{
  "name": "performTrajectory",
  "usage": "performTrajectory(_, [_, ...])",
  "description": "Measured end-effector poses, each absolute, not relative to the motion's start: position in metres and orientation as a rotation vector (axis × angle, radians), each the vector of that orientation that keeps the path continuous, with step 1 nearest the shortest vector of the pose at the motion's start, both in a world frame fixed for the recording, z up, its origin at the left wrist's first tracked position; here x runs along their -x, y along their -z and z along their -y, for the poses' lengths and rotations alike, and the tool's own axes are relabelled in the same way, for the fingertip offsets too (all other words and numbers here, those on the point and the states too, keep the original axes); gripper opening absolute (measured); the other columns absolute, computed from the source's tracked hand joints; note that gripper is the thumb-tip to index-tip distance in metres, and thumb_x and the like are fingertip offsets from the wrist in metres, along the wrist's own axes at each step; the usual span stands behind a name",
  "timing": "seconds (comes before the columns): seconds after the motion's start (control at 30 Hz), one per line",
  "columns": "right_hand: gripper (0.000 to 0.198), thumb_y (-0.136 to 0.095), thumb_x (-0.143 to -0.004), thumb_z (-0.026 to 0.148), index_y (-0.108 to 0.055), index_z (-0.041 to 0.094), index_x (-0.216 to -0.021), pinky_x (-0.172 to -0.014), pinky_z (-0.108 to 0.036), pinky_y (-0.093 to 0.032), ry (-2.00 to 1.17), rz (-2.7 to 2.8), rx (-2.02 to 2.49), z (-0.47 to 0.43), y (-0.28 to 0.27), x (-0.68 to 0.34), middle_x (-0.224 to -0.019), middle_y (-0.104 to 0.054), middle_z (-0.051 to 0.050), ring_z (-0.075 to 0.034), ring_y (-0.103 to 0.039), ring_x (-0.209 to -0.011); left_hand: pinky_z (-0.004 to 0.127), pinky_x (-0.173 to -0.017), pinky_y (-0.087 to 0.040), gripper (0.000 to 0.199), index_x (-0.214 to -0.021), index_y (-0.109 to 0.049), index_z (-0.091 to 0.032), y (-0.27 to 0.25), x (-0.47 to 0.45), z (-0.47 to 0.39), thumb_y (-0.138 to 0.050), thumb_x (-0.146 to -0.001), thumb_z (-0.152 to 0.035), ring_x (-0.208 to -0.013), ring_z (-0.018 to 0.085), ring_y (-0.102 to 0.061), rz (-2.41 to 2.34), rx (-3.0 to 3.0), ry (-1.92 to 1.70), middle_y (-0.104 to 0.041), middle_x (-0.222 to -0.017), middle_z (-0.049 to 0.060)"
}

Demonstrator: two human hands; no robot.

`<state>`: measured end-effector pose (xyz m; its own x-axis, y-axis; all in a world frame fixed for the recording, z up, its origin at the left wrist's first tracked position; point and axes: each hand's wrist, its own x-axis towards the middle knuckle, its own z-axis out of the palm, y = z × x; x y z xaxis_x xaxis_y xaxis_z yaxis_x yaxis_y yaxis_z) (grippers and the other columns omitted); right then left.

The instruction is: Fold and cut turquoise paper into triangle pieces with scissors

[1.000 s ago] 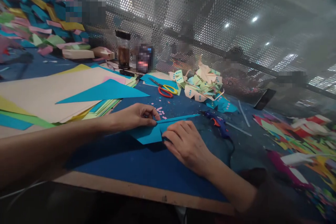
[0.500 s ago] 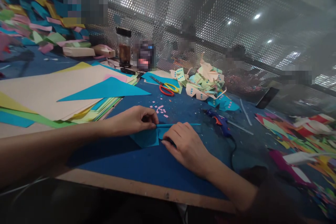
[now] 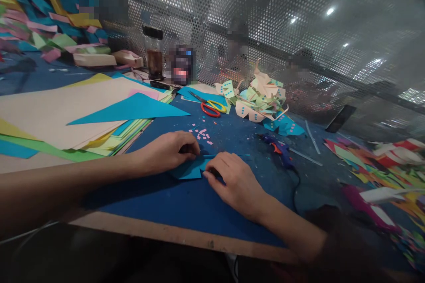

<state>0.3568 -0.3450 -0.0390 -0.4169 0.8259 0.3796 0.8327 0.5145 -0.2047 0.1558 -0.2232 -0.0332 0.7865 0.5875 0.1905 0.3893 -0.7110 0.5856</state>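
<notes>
The left hand [image 3: 171, 150] lies on the blue table [image 3: 172, 205] with its fingers curled together, pinching the near end of a rolled blue paper piece [image 3: 189, 169]. The right hand [image 3: 232, 179] rests at the left hand's 4 o'clock, fingers bent and pressed down on the same paper — its fingertips touch the flat part while a thin rolled strip runs out toward 3 o'clock. Whether the right hand's fingers grip the sheet or only press it cannot be told. The paper sits between the two hands, near the middle of the table.

At the paper's 12 o'clock, small pink paper bits [image 3: 201, 134] are scattered. Farther toward 12 o'clock lie scissors [image 3: 209, 108] with red and yellow handles. A blue glue gun [image 3: 275, 149] lies at the right hand's 2 o'clock, its cord trailing toward the table's near edge. A stack of coloured paper sheets [image 3: 63, 115] with a blue triangle [image 3: 133, 109] on top fills the 10 o'clock side. A heap of folded paper pieces [image 3: 262, 99] sits at 1 o'clock — just before a perforated metal screen [image 3: 265, 17].
</notes>
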Motion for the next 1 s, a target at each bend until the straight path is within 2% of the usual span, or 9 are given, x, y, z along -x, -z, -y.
performTrajectory(0.1, [0.006,-0.058,-0.097,0.019,-0.063,0.017,-0.093,-0.078,-0.032,-0.039,-0.028,2.295,1.364,0.3451,0.0387,-0.3556,-0.091,-0.067,-0.004,-0.019,-0.057,-0.086,0.025,-0.068,-0.046,0.014,-0.090,-0.070,-0.019,0.0361,-0.1557,0.2217,-0.060,-0.082,-0.015,-0.078,0.016,-0.063,-0.714,-2.424,-0.504,-0.070,-0.087,0.002])
performTrajectory(0.27, [0.006,-0.057,-0.096,0.018,-0.063,0.017,-0.094,-0.077,-0.032,-0.040,-0.058,2.264,1.377,0.3446,0.0398,-0.3548,-0.090,-0.066,-0.004,-0.018,-0.057,-0.084,0.026,-0.077,-0.048,0.015,-0.087,-0.070,-0.019,0.0409,-0.1544,0.2193,-0.057,-0.084,-0.012,-0.087,0.016,-0.064,-0.560,-2.494,-0.574,-0.069,-0.091,0.002])
performTrajectory(0.47, [0.006,-0.057,-0.095,0.017,-0.062,0.018,-0.092,-0.075,-0.031,-0.041,-0.112,2.220,1.412,0.3450,0.0394,-0.3539,-0.089,-0.066,-0.004,-0.017,-0.057,-0.080,0.025,-0.077,-0.049,0.022,-0.087,-0.072,-0.019,0.0436,-0.1537,0.2200,-0.051,-0.090,-0.011,-0.086,0.014,-0.065,-0.415,-2.594,-0.627,-0.068,-0.090,0.003])
performTrajectory(0.8, [0.008,-0.058,-0.094,0.019,-0.059,0.020,-0.086,-0.068,-0.028,-0.039,-0.227,2.106,1.522,0.3444,0.0372,-0.3532,-0.079,-0.063,0.000,-0.014,-0.054,-0.071,0.024,-0.072,-0.049,0.014,-0.088,-0.072,-0.018,0.0392,-0.1537,0.2217,-0.059,-0.091,-0.016,-0.082,0.014,-0.065,-0.327,-2.646,-0.626,-0.068,-0.090,0.004])
performTrajectory(1.0, [0.008,-0.058,-0.092,0.019,-0.058,0.020,-0.084,-0.065,-0.027,-0.037,-0.268,2.063,1.571,0.3444,0.0380,-0.3530,-0.074,-0.059,0.002,-0.013,-0.053,-0.069,0.022,-0.067,-0.046,0.011,-0.083,-0.072,-0.019,0.0410,-0.1565,0.2207,-0.063,-0.089,-0.018,-0.078,0.012,-0.065,-0.392,-2.616,-0.655,-0.068,-0.085,0.001])
